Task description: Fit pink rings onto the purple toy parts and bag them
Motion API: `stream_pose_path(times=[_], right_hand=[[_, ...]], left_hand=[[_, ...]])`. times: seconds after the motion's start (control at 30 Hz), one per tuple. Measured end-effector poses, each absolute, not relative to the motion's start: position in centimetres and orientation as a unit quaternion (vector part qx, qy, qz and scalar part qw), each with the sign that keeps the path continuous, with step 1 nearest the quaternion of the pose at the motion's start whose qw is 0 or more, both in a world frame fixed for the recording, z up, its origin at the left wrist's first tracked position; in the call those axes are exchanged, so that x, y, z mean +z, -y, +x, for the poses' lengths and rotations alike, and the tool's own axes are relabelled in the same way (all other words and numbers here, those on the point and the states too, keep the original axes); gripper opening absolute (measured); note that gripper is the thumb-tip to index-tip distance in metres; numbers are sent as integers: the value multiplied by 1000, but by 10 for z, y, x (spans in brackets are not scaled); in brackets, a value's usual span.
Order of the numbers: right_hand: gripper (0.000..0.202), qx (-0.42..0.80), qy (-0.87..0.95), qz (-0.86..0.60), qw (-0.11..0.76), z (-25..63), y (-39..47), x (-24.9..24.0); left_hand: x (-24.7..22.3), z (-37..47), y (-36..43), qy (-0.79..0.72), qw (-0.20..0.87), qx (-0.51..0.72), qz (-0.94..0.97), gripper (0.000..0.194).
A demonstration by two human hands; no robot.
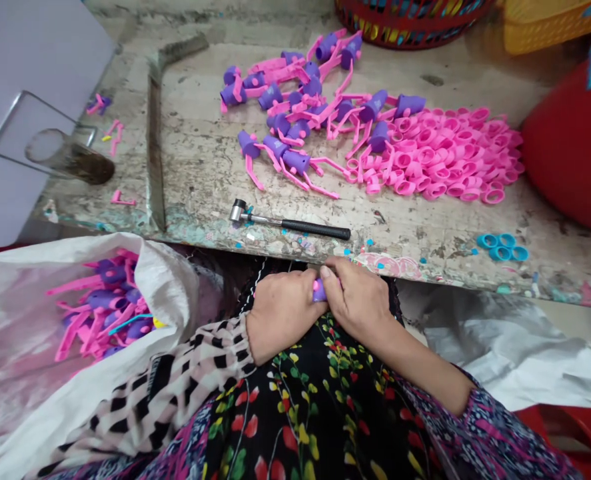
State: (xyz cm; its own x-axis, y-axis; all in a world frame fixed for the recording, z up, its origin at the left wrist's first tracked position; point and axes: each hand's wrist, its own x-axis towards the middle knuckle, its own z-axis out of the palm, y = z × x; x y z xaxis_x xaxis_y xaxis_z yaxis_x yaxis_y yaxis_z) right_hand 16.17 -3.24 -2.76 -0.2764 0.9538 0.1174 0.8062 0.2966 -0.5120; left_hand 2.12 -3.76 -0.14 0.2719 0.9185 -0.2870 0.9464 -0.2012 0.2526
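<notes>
A black cloth garment, printed with red, yellow and green leaf shapes, lies nearest the camera, over the person's lap. Above it, just short of the table's near edge, the left hand and the right hand meet, both closed around a small purple-and-pink plastic piece. The piece sits between them, mostly covered; the right thumb lies against it, and the left fingertips are hidden. To the left, an open white woven sack holds pink and purple plastic parts.

On the worn, paint-flecked table, a small hammer with a black handle lies along the near edge, beyond the hands, its head to the left. Farther right by that edge sit a few blue plastic rings.

Across the middle, a broad heap of pink plastic rings spreads toward the right, touching a loose scatter of purple cups with pink arms on its left. Left of these, a bent grey strip reaches the near edge; beyond it, near the left end, a clear cylinder lies tilted. At the far edge stands a red plastic basket, with a yellow plastic basket toward the far right corner.
</notes>
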Motion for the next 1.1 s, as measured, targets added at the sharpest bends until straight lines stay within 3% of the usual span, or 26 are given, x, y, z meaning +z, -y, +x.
stream_pose_path(times=[0.1,0.33,0.6,0.8,1.1], right_hand=[[29,164,798,-548,193,163,34,-30],[34,288,725,-572,255,161,34,-45],[31,331,646,-625,288,153,32,-56],[36,269,719,-604,212,161,29,-49],[37,167,851,-402,292,180,37,-40]], left_hand=[[-2,21,38,-591,186,-61,783,27],[-6,24,40,-611,239,-57,753,29],[-10,28,38,-631,242,-79,733,29],[-9,27,38,-620,235,-68,746,30],[-4,9,29,-517,314,-18,796,24]])
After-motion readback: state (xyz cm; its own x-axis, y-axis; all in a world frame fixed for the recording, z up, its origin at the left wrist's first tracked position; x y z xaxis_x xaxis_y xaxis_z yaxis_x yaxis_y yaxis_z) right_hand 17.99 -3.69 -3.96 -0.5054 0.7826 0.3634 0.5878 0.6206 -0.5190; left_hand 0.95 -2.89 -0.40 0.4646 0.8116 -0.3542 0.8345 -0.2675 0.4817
